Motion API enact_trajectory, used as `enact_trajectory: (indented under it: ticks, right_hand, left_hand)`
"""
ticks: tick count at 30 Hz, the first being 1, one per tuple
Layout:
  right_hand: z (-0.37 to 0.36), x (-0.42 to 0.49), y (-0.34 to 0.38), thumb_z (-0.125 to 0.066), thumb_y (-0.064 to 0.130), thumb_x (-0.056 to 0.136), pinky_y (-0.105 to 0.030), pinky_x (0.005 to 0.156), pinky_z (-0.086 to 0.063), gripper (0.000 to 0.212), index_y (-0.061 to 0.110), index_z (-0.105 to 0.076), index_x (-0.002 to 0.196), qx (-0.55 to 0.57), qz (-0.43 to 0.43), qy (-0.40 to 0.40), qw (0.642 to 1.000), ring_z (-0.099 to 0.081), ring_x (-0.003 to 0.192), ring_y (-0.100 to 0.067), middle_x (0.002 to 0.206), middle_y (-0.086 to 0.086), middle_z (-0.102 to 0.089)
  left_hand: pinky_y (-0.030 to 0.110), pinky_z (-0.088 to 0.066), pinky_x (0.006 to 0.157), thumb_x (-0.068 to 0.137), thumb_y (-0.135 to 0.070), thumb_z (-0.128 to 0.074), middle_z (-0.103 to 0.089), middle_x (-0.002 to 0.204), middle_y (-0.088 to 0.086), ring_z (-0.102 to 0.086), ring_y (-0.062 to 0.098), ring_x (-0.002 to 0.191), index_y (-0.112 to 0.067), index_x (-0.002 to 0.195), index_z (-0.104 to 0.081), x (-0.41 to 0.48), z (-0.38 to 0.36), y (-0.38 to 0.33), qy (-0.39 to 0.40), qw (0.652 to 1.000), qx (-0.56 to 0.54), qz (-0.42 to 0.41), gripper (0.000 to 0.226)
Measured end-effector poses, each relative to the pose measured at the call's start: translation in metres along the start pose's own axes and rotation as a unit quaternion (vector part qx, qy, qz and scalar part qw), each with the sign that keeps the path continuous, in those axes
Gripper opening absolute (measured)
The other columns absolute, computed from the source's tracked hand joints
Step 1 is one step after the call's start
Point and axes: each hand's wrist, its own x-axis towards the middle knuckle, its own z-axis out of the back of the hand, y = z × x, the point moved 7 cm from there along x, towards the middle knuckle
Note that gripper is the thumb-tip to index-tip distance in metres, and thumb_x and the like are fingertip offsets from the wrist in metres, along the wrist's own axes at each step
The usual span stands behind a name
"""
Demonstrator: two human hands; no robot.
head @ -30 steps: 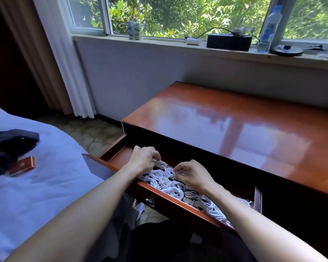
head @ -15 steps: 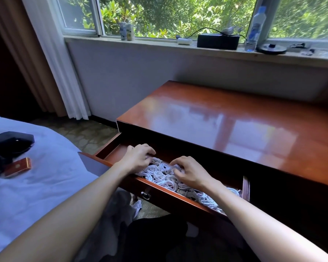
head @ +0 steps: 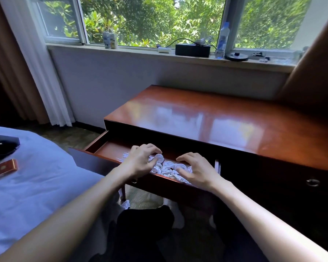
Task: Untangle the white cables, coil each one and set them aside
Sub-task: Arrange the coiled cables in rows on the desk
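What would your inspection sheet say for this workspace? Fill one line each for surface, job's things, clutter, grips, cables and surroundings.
Surface: glossy wooden desk top, with its drawer pulled open.
Job's things: white cables heaped in the drawer; none seen set aside.
Clutter: black item and red-brown case lying on the bed.
Grips: left hand and right hand both on the cable heap, fingers bent; whether either pinches a cable cannot be told.
Cables: besides the white ones, a dark lead runs to the black box.
Surroundings: window sill carrying the box and a water bottle; curtain at the left.
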Motion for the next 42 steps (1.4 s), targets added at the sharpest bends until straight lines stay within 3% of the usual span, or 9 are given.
enact_trajectory:
  ticks: [6, 11, 14, 19, 28, 32, 36, 42]
  right_hand:
    - [0.009, -0.047, -0.002, -0.050, 0.079, 0.075, -0.034, 0.109, -0.037, 0.073, 0.030, -0.064, 0.127, -0.027, -0.006, -0.017, 0.999, -0.049, 0.124, -0.011, 0.129, 0.010, -0.061]
    - [0.016, -0.073, -0.012, -0.052, 0.077, 0.072, -0.036, 0.110, -0.038, 0.074, 0.030, -0.062, 0.128, -0.040, -0.011, -0.031, 0.999, -0.049, 0.127, -0.012, 0.132, 0.011, -0.060]
    - [0.019, -0.080, -0.020, -0.053, 0.074, 0.072, -0.040, 0.110, -0.038, 0.073, 0.029, -0.063, 0.128, -0.062, -0.014, -0.046, 0.997, -0.052, 0.127, -0.015, 0.131, 0.009, -0.060]
    - [0.032, -0.082, -0.025, -0.072, 0.069, 0.074, -0.031, 0.114, -0.022, 0.078, 0.028, -0.056, 0.139, -0.097, -0.018, -0.067, 0.993, -0.041, 0.135, -0.015, 0.140, 0.007, -0.053]
    - [0.033, -0.066, -0.047, -0.061, 0.082, 0.070, -0.035, 0.122, -0.012, 0.100, 0.031, -0.036, 0.153, -0.129, -0.055, -0.051, 0.989, -0.022, 0.147, -0.017, 0.158, 0.004, -0.034]
    - [0.038, -0.051, -0.057, -0.045, 0.089, 0.065, -0.036, 0.122, -0.011, 0.106, 0.029, -0.036, 0.153, -0.157, -0.039, -0.054, 0.985, -0.022, 0.147, -0.018, 0.158, 0.004, -0.033]
    - [0.047, -0.034, -0.067, -0.049, 0.089, 0.066, -0.039, 0.123, -0.011, 0.106, 0.030, -0.034, 0.153, -0.191, -0.025, -0.060, 0.979, -0.023, 0.146, -0.019, 0.159, 0.003, -0.033]
    - [0.054, -0.005, -0.094, -0.043, 0.089, 0.066, -0.041, 0.122, -0.012, 0.107, 0.027, -0.035, 0.153, -0.196, -0.052, -0.062, 0.977, -0.024, 0.146, -0.021, 0.159, 0.001, -0.033]
  left_hand:
    - [0.036, -0.028, 0.103, 0.084, -0.060, -0.044, -0.057, 0.131, -0.019, -0.052, 0.003, 0.123, -0.033, 0.124, -0.062, -0.024, -0.011, -0.040, 0.017, 0.999, -0.008, -0.050, 0.051]
    - [0.032, -0.016, 0.114, 0.074, -0.075, -0.048, -0.044, 0.149, -0.020, -0.033, 0.000, 0.140, -0.038, 0.139, -0.049, -0.048, -0.027, -0.058, 0.091, 0.993, 0.015, -0.075, 0.075]
    - [0.037, -0.014, 0.120, 0.081, -0.065, -0.063, -0.035, 0.157, -0.015, -0.027, 0.005, 0.147, -0.036, 0.147, -0.042, -0.050, -0.035, -0.062, 0.090, 0.993, 0.043, -0.063, 0.075]
    - [0.041, -0.012, 0.120, 0.089, -0.048, -0.068, -0.030, 0.160, -0.015, -0.024, 0.007, 0.148, -0.036, 0.151, -0.036, -0.039, -0.039, -0.065, 0.076, 0.995, 0.053, -0.041, 0.071]
    - [0.041, -0.003, 0.120, 0.084, -0.050, -0.072, -0.023, 0.164, -0.010, -0.015, 0.013, 0.153, -0.035, 0.153, -0.032, -0.007, -0.043, -0.063, 0.087, 0.991, 0.089, -0.059, 0.081]
    - [0.040, 0.003, 0.121, 0.085, -0.048, -0.071, -0.011, 0.167, -0.012, -0.004, 0.012, 0.155, -0.040, 0.157, -0.019, 0.013, -0.049, -0.063, 0.106, 0.986, 0.111, -0.063, 0.089]
    - [0.040, 0.009, 0.122, 0.083, -0.050, -0.072, 0.005, 0.168, -0.011, 0.007, 0.013, 0.155, -0.042, 0.158, 0.002, 0.040, -0.051, -0.063, 0.126, 0.980, 0.139, -0.072, 0.106]
    - [0.043, 0.006, 0.123, 0.081, -0.048, -0.072, 0.007, 0.169, -0.005, 0.008, 0.017, 0.155, -0.040, 0.158, 0.004, 0.083, -0.059, -0.062, 0.127, 0.975, 0.168, -0.067, 0.108]
